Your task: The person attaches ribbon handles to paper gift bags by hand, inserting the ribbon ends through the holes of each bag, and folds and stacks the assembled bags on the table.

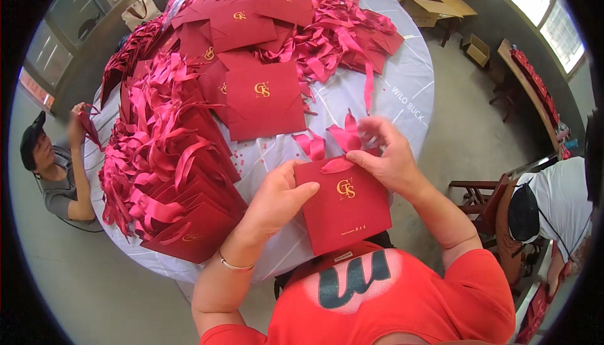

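A red paper gift bag point(349, 213) with gold print on its front is held in front of me at the near edge of the table. Gripping its upper left side is my left hand point(274, 200), thumb on the front and fingers hidden behind. My right hand point(390, 159) pinches the top right edge by the ribbon, its other fingers raised and curled. A pink ribbon handle point(336, 165) lies over the bag's top front, and more pink ribbon point(345, 136) loops up behind it.
Many red bags with pink ribbons point(170, 143) stand packed along the left of the round, white-covered table point(409, 62). A flat red bag point(264, 99) lies just beyond my hands. One co-worker point(56, 169) sits at the left, another person point(547, 200) at the right near a wooden chair point(481, 200).
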Motion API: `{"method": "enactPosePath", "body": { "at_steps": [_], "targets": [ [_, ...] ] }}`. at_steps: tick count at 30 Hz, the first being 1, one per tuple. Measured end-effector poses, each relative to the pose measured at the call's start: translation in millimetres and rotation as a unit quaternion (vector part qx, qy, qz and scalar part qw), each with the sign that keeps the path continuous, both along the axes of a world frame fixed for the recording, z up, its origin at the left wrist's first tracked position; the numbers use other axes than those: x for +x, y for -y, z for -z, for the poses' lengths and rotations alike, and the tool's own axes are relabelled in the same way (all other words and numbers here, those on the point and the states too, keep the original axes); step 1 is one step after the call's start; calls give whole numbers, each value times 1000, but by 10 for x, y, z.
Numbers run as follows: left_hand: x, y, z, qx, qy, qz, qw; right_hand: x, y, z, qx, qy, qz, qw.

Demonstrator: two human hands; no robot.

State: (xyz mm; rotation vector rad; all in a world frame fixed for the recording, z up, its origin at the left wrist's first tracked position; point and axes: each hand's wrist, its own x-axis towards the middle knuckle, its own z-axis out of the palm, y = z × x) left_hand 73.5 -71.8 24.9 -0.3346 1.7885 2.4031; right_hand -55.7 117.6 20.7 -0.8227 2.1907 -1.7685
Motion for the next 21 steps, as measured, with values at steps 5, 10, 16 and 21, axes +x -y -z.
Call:
{"method": "enactPosePath", "body": {
  "at_steps": [5,10,16,21],
  "targets": [
    [-44,-36,69,-10,13,-17,1000,67,47,-19,-19,-399,-27,917],
    [-26,-72,74,-11,2,-23,1000,77,131,86,6,-486,-52,872],
    [-17,-84,119,13,-30,-28,999,42,145,56,-36,-425,-109,898],
    [-25,-107,103,-1,-39,-28,999,37,84,-19,-41,-380,-128,915]
  ]
}}
